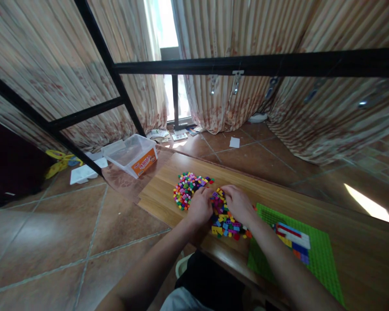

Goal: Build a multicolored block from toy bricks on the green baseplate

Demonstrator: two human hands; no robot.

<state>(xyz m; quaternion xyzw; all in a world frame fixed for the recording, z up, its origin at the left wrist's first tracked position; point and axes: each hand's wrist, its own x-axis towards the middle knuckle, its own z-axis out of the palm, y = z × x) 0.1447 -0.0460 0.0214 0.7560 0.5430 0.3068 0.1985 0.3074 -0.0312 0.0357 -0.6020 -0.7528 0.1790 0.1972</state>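
Small toy bricks in many colours lie in two joined heaps on a wooden table. My left hand (200, 205) rests between the left heap (184, 190) and the right heap (226, 225), its fingers curled and pressed together. Opposite it, my right hand (238, 203) reaches onto the far side of the right heap with bent fingers close together. Several bricks, among them a purple brick (215, 195), lie in the gap between the hands. Both sets of fingertips are partly hidden, so what they pinch cannot be made out.
On the table (168, 172), under my right forearm, a green baseplate (322, 259) carries a block of joined bricks (293, 239). A clear plastic box (129, 153) with an orange label stands beyond the left end. Black metal bars (194, 67) cross in front of striped curtains.
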